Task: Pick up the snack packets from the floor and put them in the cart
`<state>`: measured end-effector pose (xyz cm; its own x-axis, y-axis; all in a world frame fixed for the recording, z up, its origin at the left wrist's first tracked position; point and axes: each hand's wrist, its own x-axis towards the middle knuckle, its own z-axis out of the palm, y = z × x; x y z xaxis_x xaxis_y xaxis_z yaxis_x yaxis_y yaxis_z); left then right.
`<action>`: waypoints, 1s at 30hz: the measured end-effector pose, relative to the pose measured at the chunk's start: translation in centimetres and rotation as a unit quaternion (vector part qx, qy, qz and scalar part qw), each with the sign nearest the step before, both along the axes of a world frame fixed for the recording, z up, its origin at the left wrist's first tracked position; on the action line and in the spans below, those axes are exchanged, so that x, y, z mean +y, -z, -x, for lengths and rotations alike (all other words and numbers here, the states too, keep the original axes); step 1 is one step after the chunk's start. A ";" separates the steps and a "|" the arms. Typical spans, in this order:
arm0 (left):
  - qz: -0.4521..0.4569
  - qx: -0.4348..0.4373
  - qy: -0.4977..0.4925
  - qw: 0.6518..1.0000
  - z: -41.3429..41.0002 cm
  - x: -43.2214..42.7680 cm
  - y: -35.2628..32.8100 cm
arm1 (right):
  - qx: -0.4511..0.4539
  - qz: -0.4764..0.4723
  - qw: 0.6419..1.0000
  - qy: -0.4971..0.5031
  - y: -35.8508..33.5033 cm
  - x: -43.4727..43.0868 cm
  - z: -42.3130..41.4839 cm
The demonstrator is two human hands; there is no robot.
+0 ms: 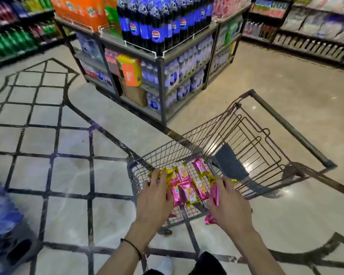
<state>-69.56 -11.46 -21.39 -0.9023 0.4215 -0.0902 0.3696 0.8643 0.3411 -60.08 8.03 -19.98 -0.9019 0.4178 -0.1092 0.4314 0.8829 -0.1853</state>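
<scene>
A wire shopping cart (pixel 187 139) stands in front of me on the shop floor. Several pink and yellow snack packets (pixel 189 187) lie in its basket. My left hand (pixel 155 197) reaches over the cart's near left corner, fingers closed on a yellow and pink packet (pixel 168 172). My right hand (pixel 228 201) is over the near right side, gripping a pink packet (pixel 213 197) that hangs down below the palm. Whether these held packets touch the ones in the basket I cannot tell.
A shelf island (pixel 159 62) stacked with cola bottles and water packs stands behind the cart. Drink shelves (pixel 14 32) line the left, more shelves (pixel 316 32) the right. The cart handle (pixel 290 128) points away to the right. A blurred blue pack (pixel 0 221) sits at the near left.
</scene>
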 end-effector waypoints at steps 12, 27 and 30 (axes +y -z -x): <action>0.040 -0.086 -0.151 0.984 8.8 11.6 6.6 | -0.089 0.030 0.976 -0.196 8.4 13.0 15.8; 0.119 -0.183 -0.194 0.956 12.8 13.8 23.4 | -0.167 0.027 0.944 -0.284 27.3 16.7 26.3; 0.136 -0.184 -0.182 0.956 13.5 13.8 29.1 | -0.177 0.038 0.943 -0.279 32.8 16.1 27.0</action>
